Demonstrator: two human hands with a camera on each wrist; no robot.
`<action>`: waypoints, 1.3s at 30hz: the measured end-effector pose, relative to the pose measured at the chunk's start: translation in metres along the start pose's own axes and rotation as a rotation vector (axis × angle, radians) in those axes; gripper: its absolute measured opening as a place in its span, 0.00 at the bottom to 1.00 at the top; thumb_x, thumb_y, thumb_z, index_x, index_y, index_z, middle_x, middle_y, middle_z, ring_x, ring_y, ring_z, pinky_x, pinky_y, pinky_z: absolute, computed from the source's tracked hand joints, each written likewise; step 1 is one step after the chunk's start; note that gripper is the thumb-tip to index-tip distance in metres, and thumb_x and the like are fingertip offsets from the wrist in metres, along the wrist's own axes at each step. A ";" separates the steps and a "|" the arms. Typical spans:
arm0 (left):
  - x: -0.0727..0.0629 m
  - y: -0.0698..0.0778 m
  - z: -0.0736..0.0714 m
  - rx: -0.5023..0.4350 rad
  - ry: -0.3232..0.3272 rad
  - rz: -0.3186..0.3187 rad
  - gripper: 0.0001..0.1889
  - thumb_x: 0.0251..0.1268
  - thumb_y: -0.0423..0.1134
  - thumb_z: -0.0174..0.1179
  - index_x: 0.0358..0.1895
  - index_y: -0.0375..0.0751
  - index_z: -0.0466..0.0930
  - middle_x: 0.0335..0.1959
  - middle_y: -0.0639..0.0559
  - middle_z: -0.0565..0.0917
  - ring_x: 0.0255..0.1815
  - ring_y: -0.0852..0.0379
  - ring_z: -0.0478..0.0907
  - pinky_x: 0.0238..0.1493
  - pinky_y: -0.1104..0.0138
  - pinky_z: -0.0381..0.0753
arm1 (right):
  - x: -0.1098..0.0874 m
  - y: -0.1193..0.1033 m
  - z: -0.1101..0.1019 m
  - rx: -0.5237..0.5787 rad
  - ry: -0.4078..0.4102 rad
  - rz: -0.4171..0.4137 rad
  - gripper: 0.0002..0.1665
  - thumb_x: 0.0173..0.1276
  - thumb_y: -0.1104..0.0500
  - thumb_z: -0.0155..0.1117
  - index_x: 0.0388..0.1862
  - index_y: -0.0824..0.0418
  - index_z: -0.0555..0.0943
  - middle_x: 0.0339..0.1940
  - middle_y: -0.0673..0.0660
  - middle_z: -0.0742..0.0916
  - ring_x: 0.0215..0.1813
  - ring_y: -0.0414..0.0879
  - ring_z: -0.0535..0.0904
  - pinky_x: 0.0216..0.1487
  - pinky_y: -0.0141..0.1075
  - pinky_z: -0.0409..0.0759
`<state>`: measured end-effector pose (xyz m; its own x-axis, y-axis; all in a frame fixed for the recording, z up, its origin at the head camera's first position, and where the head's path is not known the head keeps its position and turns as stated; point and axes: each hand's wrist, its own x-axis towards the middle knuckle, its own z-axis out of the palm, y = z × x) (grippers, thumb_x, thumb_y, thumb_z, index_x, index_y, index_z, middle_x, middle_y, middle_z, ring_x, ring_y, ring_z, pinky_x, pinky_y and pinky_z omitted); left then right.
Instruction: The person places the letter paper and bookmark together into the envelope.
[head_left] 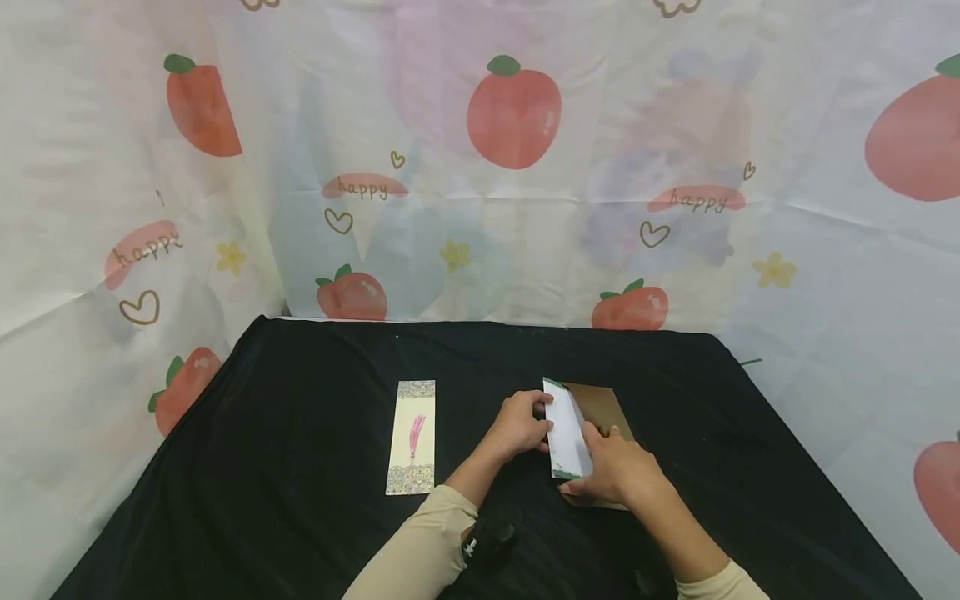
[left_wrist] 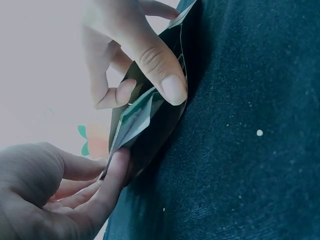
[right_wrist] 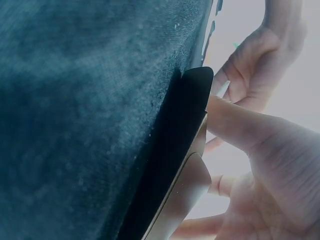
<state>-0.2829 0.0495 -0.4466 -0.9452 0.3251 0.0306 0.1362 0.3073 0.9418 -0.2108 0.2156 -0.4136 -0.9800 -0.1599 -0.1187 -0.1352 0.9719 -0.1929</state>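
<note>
Over the right of the table, my left hand [head_left: 521,425] pinches the left edge of a white card [head_left: 567,433] with green-printed corners. The white card overlaps a brown paper envelope [head_left: 596,402], which shows behind it on the right. My right hand [head_left: 618,467] grips the brown envelope, thumb at its near left corner and fingers over the white card's right side. In the left wrist view the envelope [left_wrist: 160,132] gapes, with the folded card [left_wrist: 134,122] inside the gap. The right wrist view shows the envelope [right_wrist: 182,192] tilted up from the cloth.
A cream bookmark-shaped card [head_left: 405,417] with lacy printed ends and a pink tassel [head_left: 417,433] lies left of my hands. A black cloth [head_left: 300,433] covers the table. Behind it hangs a fruit-printed curtain [head_left: 420,100].
</note>
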 end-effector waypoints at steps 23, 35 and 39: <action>0.002 -0.001 0.012 0.054 0.059 0.000 0.26 0.60 0.18 0.66 0.64 0.25 0.76 0.47 0.40 0.82 0.19 0.59 0.81 0.20 0.70 0.82 | 0.000 -0.002 0.000 -0.022 0.004 -0.016 0.56 0.46 0.33 0.84 0.65 0.63 0.71 0.57 0.78 0.79 0.43 0.64 0.82 0.34 0.59 0.79; 0.004 -0.003 0.016 0.160 0.068 0.073 0.29 0.54 0.20 0.70 0.64 0.27 0.78 0.48 0.40 0.85 0.42 0.53 0.83 0.34 0.70 0.82 | 0.001 -0.002 0.000 -0.036 0.020 -0.038 0.49 0.48 0.34 0.84 0.57 0.61 0.71 0.52 0.76 0.81 0.38 0.63 0.82 0.32 0.58 0.79; 0.005 -0.004 0.018 0.201 0.064 0.082 0.30 0.54 0.23 0.72 0.64 0.29 0.79 0.48 0.42 0.87 0.47 0.53 0.81 0.44 0.69 0.79 | 0.000 -0.002 -0.002 -0.036 0.013 -0.039 0.50 0.49 0.33 0.83 0.58 0.61 0.71 0.54 0.77 0.80 0.41 0.65 0.82 0.33 0.59 0.79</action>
<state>-0.2827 0.0654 -0.4564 -0.9445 0.3006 0.1321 0.2641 0.4564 0.8497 -0.2109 0.2140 -0.4116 -0.9757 -0.1957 -0.0987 -0.1783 0.9706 -0.1615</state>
